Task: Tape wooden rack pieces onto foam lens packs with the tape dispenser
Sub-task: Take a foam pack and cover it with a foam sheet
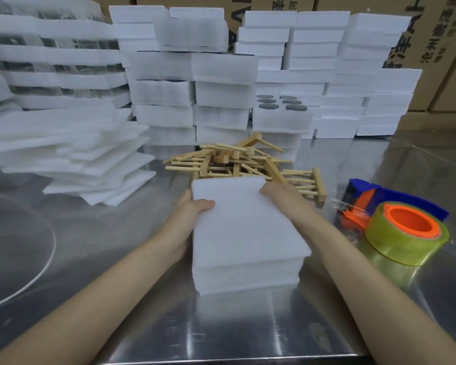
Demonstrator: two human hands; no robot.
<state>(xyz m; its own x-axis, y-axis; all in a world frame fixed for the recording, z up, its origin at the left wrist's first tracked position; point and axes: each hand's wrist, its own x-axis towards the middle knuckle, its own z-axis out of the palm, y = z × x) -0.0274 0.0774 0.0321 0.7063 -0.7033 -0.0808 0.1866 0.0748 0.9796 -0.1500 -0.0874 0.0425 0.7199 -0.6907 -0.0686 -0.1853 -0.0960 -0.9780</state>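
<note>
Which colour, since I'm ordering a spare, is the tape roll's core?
Orange; the core shows best in the head view.

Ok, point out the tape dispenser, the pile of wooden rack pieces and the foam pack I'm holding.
tape dispenser (392, 218), head view, on the orange hub of its roll.
wooden rack pieces (234, 159), head view, middle of the pile.
foam pack (245, 225), head view, middle of its top face.

The foam lens pack (245, 233) hides fingers of the left hand (191, 214) and part of the wooden rack pile (234, 159). A clear disc (16, 246) is cut off at lower left.
</note>
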